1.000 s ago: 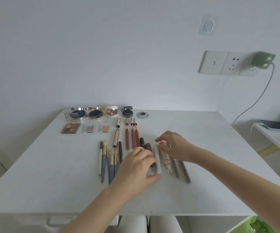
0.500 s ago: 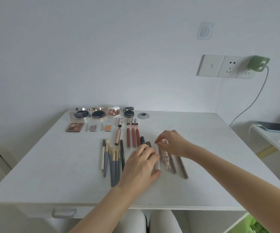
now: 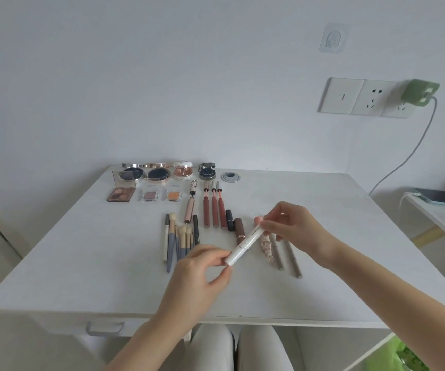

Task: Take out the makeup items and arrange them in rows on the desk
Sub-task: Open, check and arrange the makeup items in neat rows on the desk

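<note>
White desk (image 3: 82, 263) carries makeup items (image 3: 210, 210) in rows.

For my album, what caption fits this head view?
Both hands hold a white tube above rows of makeup.

Single head-worn view, wide-angle, looking forward and down from a seated spot at the near edge of the white desk (image 3: 82, 263). Faces the far wall (image 3: 162, 76) (socket plate (image 3: 360, 99) upper right). Close to both forearms; knees at bottom edge. No second view to overlap.

text: none legible | white tube (image 3: 245, 242): print too small
</note>
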